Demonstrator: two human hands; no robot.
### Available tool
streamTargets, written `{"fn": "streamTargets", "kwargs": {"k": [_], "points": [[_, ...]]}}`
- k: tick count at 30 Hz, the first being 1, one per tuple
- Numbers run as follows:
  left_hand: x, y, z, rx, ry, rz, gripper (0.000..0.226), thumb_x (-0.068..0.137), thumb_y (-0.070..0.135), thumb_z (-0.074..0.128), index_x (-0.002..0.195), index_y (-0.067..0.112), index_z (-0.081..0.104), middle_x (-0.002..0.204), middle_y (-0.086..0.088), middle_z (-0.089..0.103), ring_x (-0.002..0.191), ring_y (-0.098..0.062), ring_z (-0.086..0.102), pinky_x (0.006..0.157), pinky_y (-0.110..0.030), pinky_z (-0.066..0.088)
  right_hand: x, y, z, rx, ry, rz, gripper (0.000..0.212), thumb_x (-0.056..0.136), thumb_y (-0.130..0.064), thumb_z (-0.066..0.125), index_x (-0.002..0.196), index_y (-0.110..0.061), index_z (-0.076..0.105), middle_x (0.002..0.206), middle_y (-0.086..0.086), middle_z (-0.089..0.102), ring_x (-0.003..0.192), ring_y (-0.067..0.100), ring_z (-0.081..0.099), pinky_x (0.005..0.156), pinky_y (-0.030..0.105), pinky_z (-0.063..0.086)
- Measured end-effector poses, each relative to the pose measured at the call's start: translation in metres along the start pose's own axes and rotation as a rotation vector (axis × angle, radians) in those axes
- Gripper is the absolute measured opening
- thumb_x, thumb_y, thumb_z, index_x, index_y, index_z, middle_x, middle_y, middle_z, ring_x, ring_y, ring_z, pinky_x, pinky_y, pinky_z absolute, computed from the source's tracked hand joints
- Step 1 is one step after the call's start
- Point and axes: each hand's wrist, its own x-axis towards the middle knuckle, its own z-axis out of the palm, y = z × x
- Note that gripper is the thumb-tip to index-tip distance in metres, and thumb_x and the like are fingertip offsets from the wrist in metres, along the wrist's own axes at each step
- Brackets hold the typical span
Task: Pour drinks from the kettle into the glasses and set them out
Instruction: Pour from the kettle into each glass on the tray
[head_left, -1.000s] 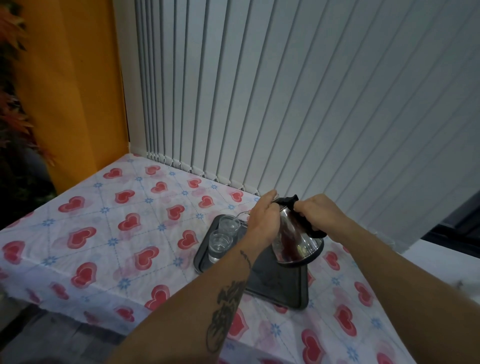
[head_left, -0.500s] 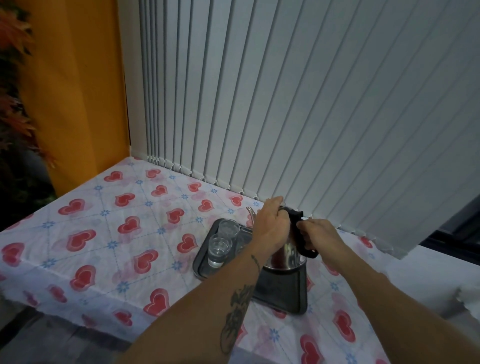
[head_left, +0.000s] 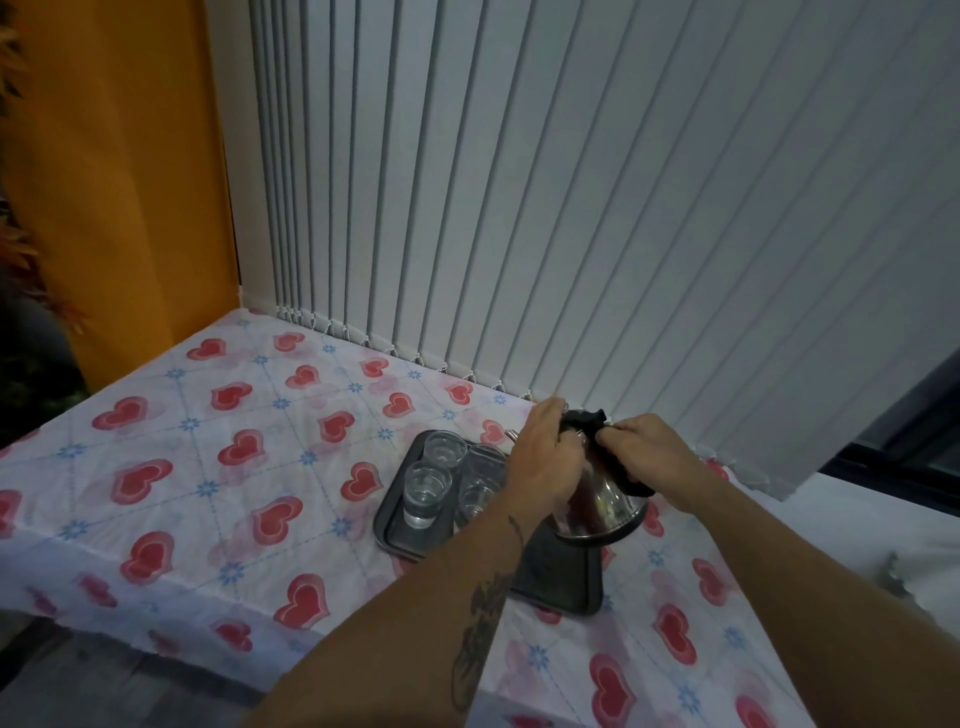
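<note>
right hand (head_left: 641, 457) grips kettle (head_left: 602, 512) handle, left hand (head_left: 545, 460) presses its lid, above tray (head_left: 563, 587) edge.

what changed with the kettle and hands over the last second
The kettle, tilted a second ago and upright half a second ago, is tipped toward the glasses again, its base lifted off the tray. The right hand keeps the black handle; the left hand stays on the lid side. Glasses and tray have not moved.
</note>
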Motion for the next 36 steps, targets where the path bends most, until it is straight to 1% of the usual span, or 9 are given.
{"fn": "streamTargets", "kwargs": {"k": [3, 7, 11, 16, 19, 21, 24, 32, 36], "points": [[-0.003, -0.001, 0.002, -0.006, 0.003, -0.013, 0.056, 0.089, 0.012, 0.038, 0.145, 0.017, 0.037, 0.155, 0.003, 0.033, 0.140, -0.014, 0.030, 0.114, -0.026, 0.018, 0.002, -0.004, -0.005, -0.075, -0.012, -0.014, 0.029, 0.086, -0.027, 0.060, 0.066, -0.008, 0.069, 0.062, 0.009, 0.064, 0.059, 0.024, 0.059, 0.061, 0.034, 0.044], [-0.006, 0.000, 0.006, -0.050, 0.001, 0.002, 0.057, 0.082, 0.018, 0.037, 0.139, 0.018, 0.041, 0.144, 0.002, 0.043, 0.126, -0.011, 0.040, 0.111, -0.030, 0.028, 0.005, -0.009, -0.010, -0.161, -0.024, -0.042, 0.031, 0.085, -0.028, 0.059, 0.073, -0.003, 0.072, 0.073, 0.013, 0.070, 0.071, 0.027, 0.066, 0.066, 0.037, 0.050], [-0.005, -0.001, 0.007, -0.067, 0.006, -0.028, 0.055, 0.089, 0.011, 0.039, 0.143, 0.017, 0.037, 0.148, 0.001, 0.040, 0.133, -0.014, 0.036, 0.107, -0.023, 0.023, 0.008, -0.014, -0.013, -0.247, -0.046, -0.055, 0.036, 0.087, -0.030, 0.058, 0.077, 0.001, 0.072, 0.071, 0.016, 0.069, 0.064, 0.023, 0.062, 0.062, 0.037, 0.050], [-0.006, 0.002, 0.007, -0.097, 0.002, -0.050, 0.059, 0.089, 0.012, 0.037, 0.147, 0.017, 0.033, 0.153, -0.001, 0.035, 0.141, -0.018, 0.031, 0.118, -0.039, 0.023, 0.009, -0.021, -0.019, -0.322, -0.073, -0.086, 0.037, 0.086, -0.031, 0.057, 0.076, 0.001, 0.072, 0.081, 0.021, 0.072, 0.070, 0.027, 0.067, 0.068, 0.040, 0.055], [-0.006, 0.002, 0.007, -0.117, 0.007, -0.058, 0.058, 0.089, 0.010, 0.037, 0.147, 0.017, 0.033, 0.152, -0.001, 0.037, 0.138, -0.017, 0.033, 0.117, -0.033, 0.022, 0.010, -0.028, -0.023, -0.342, -0.080, -0.086, 0.038, 0.087, -0.031, 0.058, 0.080, 0.003, 0.072, 0.082, 0.020, 0.073, 0.077, 0.032, 0.070, 0.071, 0.042, 0.056], [-0.005, 0.003, 0.007, -0.130, 0.004, -0.054, 0.057, 0.089, 0.008, 0.037, 0.145, 0.016, 0.035, 0.149, 0.000, 0.039, 0.135, -0.016, 0.035, 0.111, -0.026, 0.023, 0.011, -0.031, -0.025, -0.348, -0.089, -0.081, 0.038, 0.087, -0.030, 0.058, 0.079, 0.006, 0.072, 0.078, 0.019, 0.071, 0.070, 0.029, 0.066, 0.064, 0.038, 0.052], [-0.004, 0.005, 0.006, -0.147, 0.007, -0.052, 0.057, 0.089, 0.009, 0.037, 0.146, 0.016, 0.034, 0.151, -0.001, 0.038, 0.136, -0.017, 0.035, 0.115, -0.030, 0.023, 0.010, -0.036, -0.028, -0.370, -0.094, -0.087, 0.036, 0.086, -0.027, 0.057, 0.069, 0.003, 0.067, 0.070, 0.014, 0.064, 0.063, 0.024, 0.059, 0.058, 0.032, 0.044], [-0.005, 0.009, 0.000, -0.129, -0.014, -0.041, 0.057, 0.090, 0.009, 0.037, 0.146, 0.015, 0.033, 0.152, -0.001, 0.037, 0.135, -0.014, 0.034, 0.114, -0.028, 0.023, 0.008, -0.045, -0.033, -0.419, -0.106, -0.101, 0.035, 0.088, -0.029, 0.057, 0.070, 0.000, 0.068, 0.071, 0.013, 0.063, 0.062, 0.023, 0.058, 0.057, 0.032, 0.044], [-0.006, 0.011, -0.002, -0.132, -0.028, -0.050, 0.059, 0.090, 0.010, 0.037, 0.148, 0.017, 0.030, 0.154, -0.001, 0.034, 0.139, -0.017, 0.031, 0.117, -0.034, 0.022, 0.007, -0.047, -0.033, -0.432, -0.113, -0.098, 0.037, 0.088, -0.030, 0.056, 0.070, 0.000, 0.067, 0.071, 0.013, 0.063, 0.063, 0.024, 0.058, 0.058, 0.033, 0.045]]}}
